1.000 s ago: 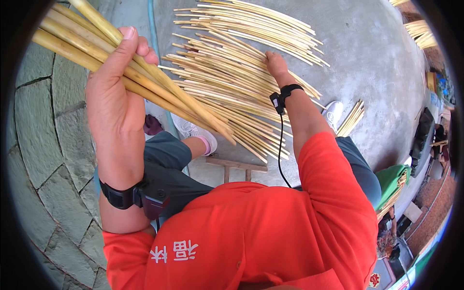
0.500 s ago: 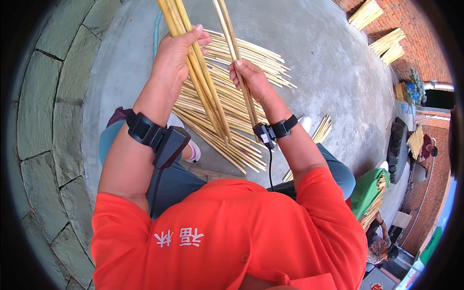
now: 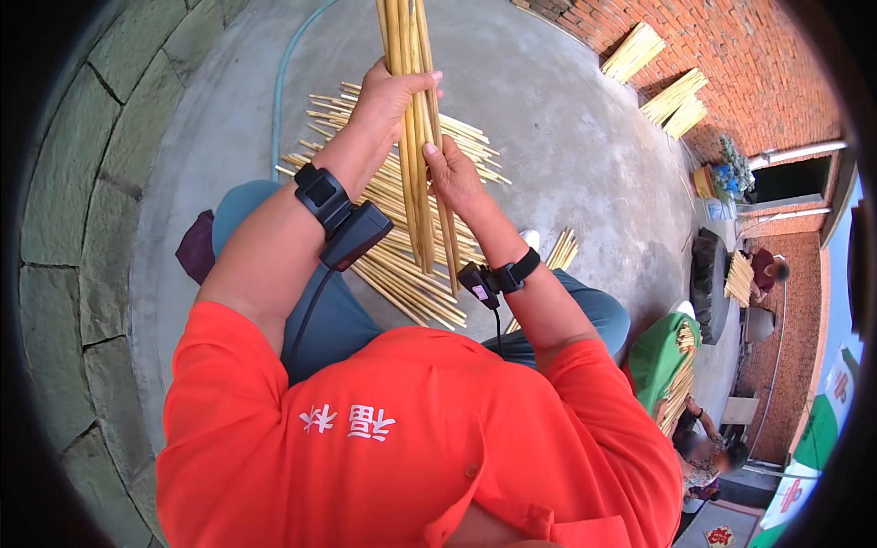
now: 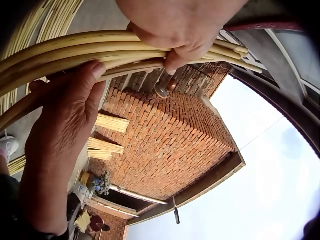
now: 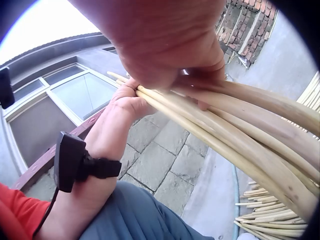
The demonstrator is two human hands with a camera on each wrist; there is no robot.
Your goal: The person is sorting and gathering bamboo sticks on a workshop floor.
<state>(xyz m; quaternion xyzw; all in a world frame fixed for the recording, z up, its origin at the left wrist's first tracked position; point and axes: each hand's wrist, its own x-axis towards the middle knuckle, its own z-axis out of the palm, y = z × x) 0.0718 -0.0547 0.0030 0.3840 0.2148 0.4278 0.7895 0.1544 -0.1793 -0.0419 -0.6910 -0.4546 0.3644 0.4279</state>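
Note:
A bundle of long pale-yellow sticks [image 3: 413, 173] stands upright before my chest. My left hand [image 3: 388, 99] grips it higher up, with the thumb across the front. Lower down, my right hand [image 3: 457, 179] holds a stick or two along the bundle's right side, thumb on the near face. In the left wrist view, the right thumb [image 4: 92, 72] lies along the sticks while the left hand [image 4: 185, 25] wraps them from above. The right wrist view shows both hands close together on the sticks [image 5: 240, 135]; the right palm hides part of them. Many more sticks [image 3: 402, 288] lie on the concrete below.
A blue-green hose [image 3: 278, 119] runs along the floor at left, beside stone paving [image 3: 59, 215]. A small stick bundle [image 3: 559, 251] lies by the right shoe. Other bundles [image 3: 633, 53] lean on the brick wall. Green cloth [image 3: 656, 352] and other people are at right.
The right hand has lifted sticks from the floor pile and brought them against the left hand's bundle. The left hand has moved rightward, and the view has turned toward the brick wall.

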